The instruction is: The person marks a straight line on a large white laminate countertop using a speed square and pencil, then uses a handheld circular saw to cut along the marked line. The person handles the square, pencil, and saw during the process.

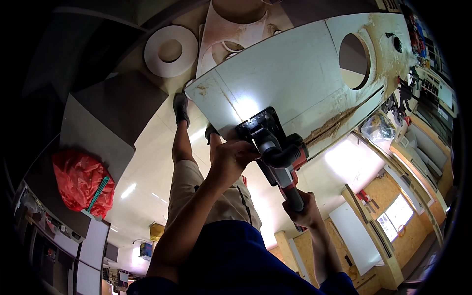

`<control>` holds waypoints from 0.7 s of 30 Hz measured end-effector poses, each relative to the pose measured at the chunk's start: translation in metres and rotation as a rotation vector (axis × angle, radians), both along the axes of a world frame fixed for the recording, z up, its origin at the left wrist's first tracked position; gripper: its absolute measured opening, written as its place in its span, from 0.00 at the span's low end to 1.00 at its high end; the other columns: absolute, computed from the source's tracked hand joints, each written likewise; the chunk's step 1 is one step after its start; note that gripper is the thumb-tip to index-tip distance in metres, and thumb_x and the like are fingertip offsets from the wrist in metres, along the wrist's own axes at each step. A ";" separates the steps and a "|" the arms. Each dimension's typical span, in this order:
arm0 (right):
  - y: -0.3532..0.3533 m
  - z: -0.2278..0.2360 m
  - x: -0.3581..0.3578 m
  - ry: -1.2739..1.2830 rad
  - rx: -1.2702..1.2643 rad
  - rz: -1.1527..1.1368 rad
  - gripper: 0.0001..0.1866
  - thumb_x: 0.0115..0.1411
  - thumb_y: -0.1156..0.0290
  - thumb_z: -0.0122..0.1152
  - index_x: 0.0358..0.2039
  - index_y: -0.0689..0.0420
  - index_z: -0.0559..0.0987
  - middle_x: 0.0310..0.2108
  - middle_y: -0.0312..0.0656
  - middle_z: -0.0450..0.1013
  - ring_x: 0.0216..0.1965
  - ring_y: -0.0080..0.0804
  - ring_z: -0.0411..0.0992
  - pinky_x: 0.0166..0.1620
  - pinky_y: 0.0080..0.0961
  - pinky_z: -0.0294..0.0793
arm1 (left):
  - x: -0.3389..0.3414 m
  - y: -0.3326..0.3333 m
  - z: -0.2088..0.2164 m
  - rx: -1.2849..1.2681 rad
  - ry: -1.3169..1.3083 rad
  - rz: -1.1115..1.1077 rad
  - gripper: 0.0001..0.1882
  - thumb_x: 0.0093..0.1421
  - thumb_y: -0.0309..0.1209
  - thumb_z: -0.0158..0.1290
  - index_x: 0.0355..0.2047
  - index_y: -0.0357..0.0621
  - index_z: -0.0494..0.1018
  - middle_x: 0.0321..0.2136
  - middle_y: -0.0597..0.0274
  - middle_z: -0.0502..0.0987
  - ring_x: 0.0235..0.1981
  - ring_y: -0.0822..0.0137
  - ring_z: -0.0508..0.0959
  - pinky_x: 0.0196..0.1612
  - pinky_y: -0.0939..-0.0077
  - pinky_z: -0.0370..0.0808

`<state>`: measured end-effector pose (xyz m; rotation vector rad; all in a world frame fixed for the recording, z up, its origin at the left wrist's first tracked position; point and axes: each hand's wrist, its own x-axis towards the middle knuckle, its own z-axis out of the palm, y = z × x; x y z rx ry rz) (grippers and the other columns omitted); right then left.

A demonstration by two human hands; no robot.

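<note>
A red, grey and black handheld power saw (278,157) with a flat black base plate sits at the near edge of a large pale board (290,78). Its blade is hidden from me. My right hand (303,210) is wrapped round the saw's rear handle. With fingers bent, my left hand (231,160) holds the side of the saw by its base plate, close to the board's corner. A bright patch of light falls on the board just ahead of the plate. The board has a large oval cut-out, brown stains and a rough brown strip along its right side.
A pale ring-shaped piece (172,51) and a panel with cut-outs (231,24) lie beyond the board. To the left are a dark panel (120,108) and a red plastic bag (83,182). A clear plastic bag (378,127) and wooden framing (371,236) stand right.
</note>
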<state>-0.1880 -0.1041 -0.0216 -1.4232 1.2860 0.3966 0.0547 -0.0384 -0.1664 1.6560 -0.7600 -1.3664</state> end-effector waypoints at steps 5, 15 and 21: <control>0.001 0.000 0.000 0.013 0.003 -0.011 0.07 0.52 0.77 0.63 0.32 0.62 0.76 0.16 0.38 0.69 0.18 0.24 0.67 0.24 0.27 0.68 | -0.001 -0.001 0.002 0.049 0.084 0.057 0.04 0.55 0.32 0.69 0.29 0.52 0.85 0.24 0.67 0.82 0.27 0.69 0.73 0.46 0.71 0.60; 0.004 -0.001 -0.004 0.020 -0.016 -0.004 0.09 0.53 0.76 0.64 0.36 0.62 0.79 0.19 0.40 0.73 0.20 0.29 0.73 0.27 0.27 0.72 | -0.009 0.006 -0.008 0.024 0.070 0.052 0.05 0.55 0.30 0.70 0.31 0.52 0.85 0.27 0.67 0.83 0.31 0.69 0.76 0.45 0.72 0.64; 0.001 0.002 -0.001 -0.006 -0.002 0.008 0.14 0.53 0.73 0.66 0.40 0.62 0.79 0.19 0.41 0.74 0.20 0.32 0.74 0.28 0.28 0.73 | -0.005 0.005 -0.008 0.000 0.004 0.023 0.05 0.55 0.32 0.70 0.30 0.52 0.85 0.26 0.67 0.83 0.30 0.68 0.76 0.44 0.73 0.64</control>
